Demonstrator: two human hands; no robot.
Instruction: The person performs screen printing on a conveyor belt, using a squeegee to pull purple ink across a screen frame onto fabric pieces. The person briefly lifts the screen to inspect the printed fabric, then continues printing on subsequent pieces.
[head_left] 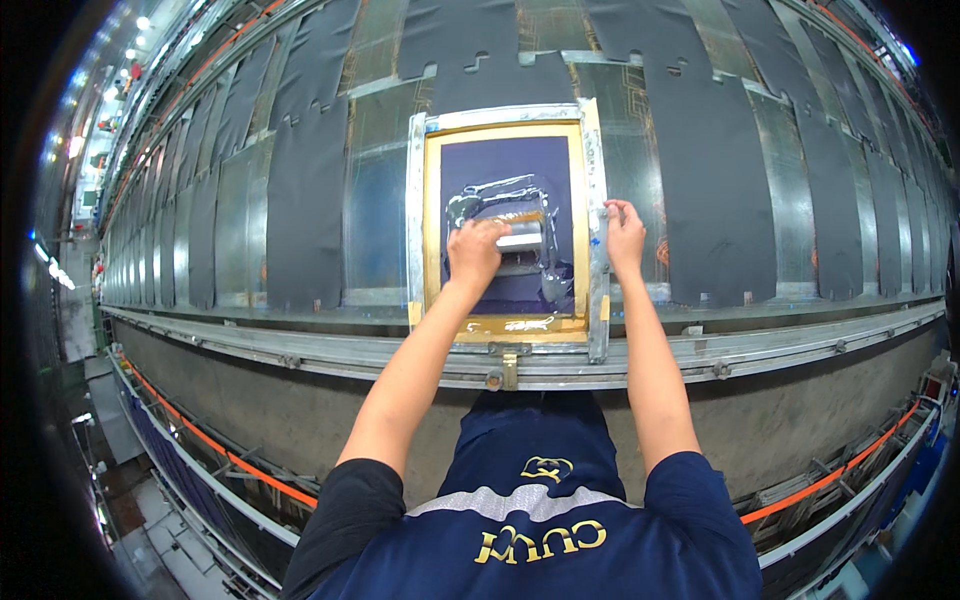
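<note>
A screen printing frame (416, 200) with metal outer rails and a yellow inner border lies on the long table before me. Its dark purple mesh (500, 155) carries a glossy smear of clear ink (553, 285). My left hand (475, 252) is closed around the left end of a squeegee (520, 235) with a shiny metal face, which rests on the mesh near its middle. At the frame's right rail, my right hand (625, 238) has its fingers curled against the metal edge. The squeegee's lower edge is partly hidden by glare and ink.
Dark fabric panels (715, 190) lie in rows along the table, with glossy strips (375, 200) between them. A metal rail (690, 352) runs along the near table edge, where a brass-coloured bracket (510, 371) meets the frame. Orange bars (215, 450) stand lower left.
</note>
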